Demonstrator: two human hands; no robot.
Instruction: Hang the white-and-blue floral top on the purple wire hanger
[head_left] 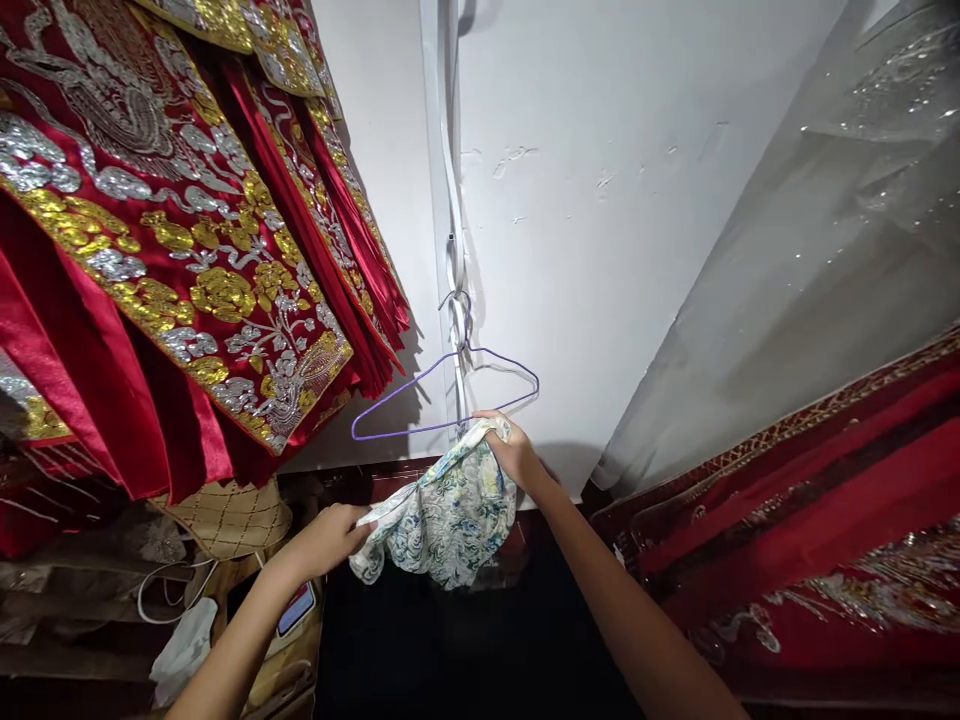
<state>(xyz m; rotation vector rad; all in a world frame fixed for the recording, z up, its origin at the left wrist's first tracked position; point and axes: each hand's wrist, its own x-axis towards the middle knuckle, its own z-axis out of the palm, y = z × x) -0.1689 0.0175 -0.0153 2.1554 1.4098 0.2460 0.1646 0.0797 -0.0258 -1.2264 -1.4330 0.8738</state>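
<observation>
A floral garment [450, 515] in white, blue and yellow, its exact kind unclear, is stretched between my hands below a purple wire hanger [409, 432]. My left hand [337, 535] grips one end of its pale upper edge. At the other end, my right hand [511, 450] is closed on the cloth, its fingers beside the hanger's bottom bar. Whether those fingers touch the bar I cannot tell. The hanger hangs by its hook from a white strap [452, 200] on the wall. Soft folds of the garment droop beneath the edge.
Red costumes with gold and silver embroidery [225, 290] hang at the left. A clear plastic cover [750, 300] and red embroidered cloth [825, 520] fill the right. Low on the left are a gold quilted item [229, 518], a phone [296, 610], a white cable and a crumpled white bag [184, 640].
</observation>
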